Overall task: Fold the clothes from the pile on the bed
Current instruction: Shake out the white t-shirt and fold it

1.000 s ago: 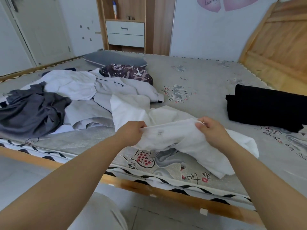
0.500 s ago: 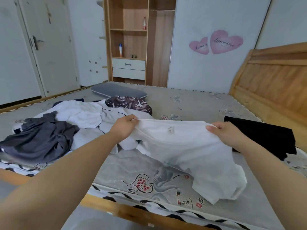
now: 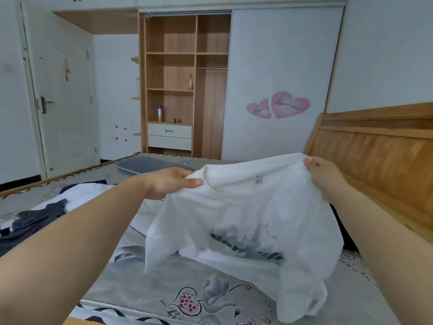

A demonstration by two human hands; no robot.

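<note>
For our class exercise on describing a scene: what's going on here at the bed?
A person holds a white T-shirt up by its shoulders, left hand and right hand each pinching one side. Its hem trails on the bed. It is not yet folded. More clothes lie in a pile at the left.

The room is evenly and softly lit; no hard shadows are cast. Slight blur is seen throughout, strongest on the forearms nearest the camera. Straight lines are bowed at the edges.
</note>
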